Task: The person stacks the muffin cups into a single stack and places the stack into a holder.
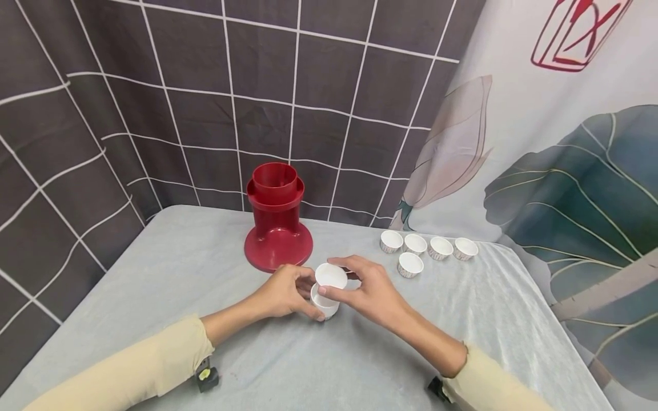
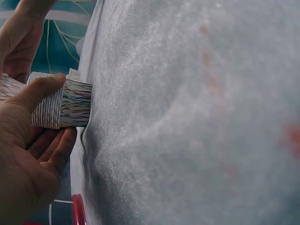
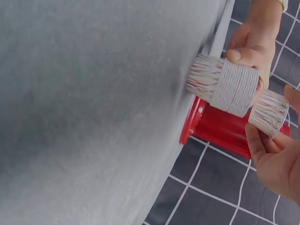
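Main worry: the stack of nested white paper cups with wavy coloured print (image 2: 49, 111) could be tipping, since both hands are working at its top and the single small white paper cup (image 3: 269, 112) is leaning a bit against the stack's line. An off-centre push could be catching rim on rim. Thin paper walls are probably denting if either grip is squeezing hard; too loose a left grip could be letting the stack slide on the pale grey cloth (image 1: 231, 354), where its base appears to be resting. Rims are sitting close together, so cups could also be jamming or coming away in twos.

Pose: the left hand (image 1: 288, 291) is clamping the stack, thumb lying across the rims on the near side, fingers bending round the far side. The right hand (image 1: 372, 288) is pinching the single cup between thumb and fingers, just above the left grip; whether cup and stack are touching, cannot tell. Both forearms are angling inward, wrists nearly mirroring each other.

Beyond the left grip, a red plastic cylinder on a broad round base (image 1: 278, 220) is standing near enough for knuckles to be bumping it. Right of and beyond the right grip, five loose white paper cups (image 1: 415, 244) are standing well apart from it.
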A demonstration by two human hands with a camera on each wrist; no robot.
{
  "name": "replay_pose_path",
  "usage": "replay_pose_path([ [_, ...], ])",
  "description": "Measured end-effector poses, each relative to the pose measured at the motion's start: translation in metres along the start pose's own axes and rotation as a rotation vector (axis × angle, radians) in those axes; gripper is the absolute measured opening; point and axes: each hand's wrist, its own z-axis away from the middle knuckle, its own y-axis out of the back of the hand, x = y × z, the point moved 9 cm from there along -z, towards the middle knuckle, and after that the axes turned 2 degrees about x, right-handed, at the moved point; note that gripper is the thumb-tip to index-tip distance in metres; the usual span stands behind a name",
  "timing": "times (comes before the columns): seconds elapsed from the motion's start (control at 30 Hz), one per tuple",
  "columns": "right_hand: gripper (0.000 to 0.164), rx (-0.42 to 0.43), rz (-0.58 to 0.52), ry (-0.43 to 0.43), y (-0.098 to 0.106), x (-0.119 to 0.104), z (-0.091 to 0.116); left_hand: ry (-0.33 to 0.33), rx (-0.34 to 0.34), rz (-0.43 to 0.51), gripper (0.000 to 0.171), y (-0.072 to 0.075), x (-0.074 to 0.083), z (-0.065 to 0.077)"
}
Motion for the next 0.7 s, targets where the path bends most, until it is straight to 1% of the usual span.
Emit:
replay_pose_path([
  [0.13, 0.053, -0.02, 0.028, 0.001, -0.005, 0.0, 0.002, 0.007, -0.003, 0.018, 0.048, 0.0, 0.0, 0.0],
  [0.27, 0.054, -0.023, 0.061, 0.003, -0.006, 0.002, 0.004, 0.009, -0.005, 0.017, 0.047, -0.001, 0.0, 0.001],
  [0.57, 0.058, -0.056, 0.061, 0.011, -0.01, 0.004, 0.005, 0.012, -0.004, 0.014, 0.044, 0.0, -0.001, 0.001],
  [0.7, 0.058, -0.069, 0.089, 0.02, -0.013, 0.004, 0.006, 0.01, -0.007, 0.023, 0.045, -0.001, -0.001, 0.0],
])
